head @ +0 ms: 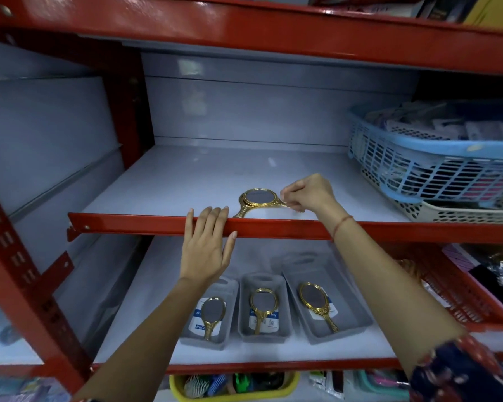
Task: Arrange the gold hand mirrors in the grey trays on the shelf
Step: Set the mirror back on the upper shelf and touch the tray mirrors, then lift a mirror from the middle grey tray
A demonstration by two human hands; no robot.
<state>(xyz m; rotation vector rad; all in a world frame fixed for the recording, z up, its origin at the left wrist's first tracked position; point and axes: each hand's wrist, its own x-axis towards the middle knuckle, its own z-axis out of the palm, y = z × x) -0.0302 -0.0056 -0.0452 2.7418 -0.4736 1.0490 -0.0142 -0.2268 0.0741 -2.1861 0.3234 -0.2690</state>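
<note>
A stack of gold hand mirrors [258, 200] lies on the upper white shelf near its red front rail, handle pointing toward me. My right hand [305, 194] pinches the stack's right rim. My left hand [206, 245] rests flat and open on the red rail [145, 224], just left of the mirrors' handle. On the shelf below stand three grey trays, left [227, 338], middle [244, 300] and right [352, 311]. Each holds one gold mirror lying glass up: one [212, 313], another [262, 304], and a third [315, 300].
A blue mesh basket [436, 166] stacked on a white basket [459, 214] fills the upper shelf's right side. A red basket [459, 291] sits right of the trays. A yellow bin [233, 387] of combs stands below. Red uprights frame the left side.
</note>
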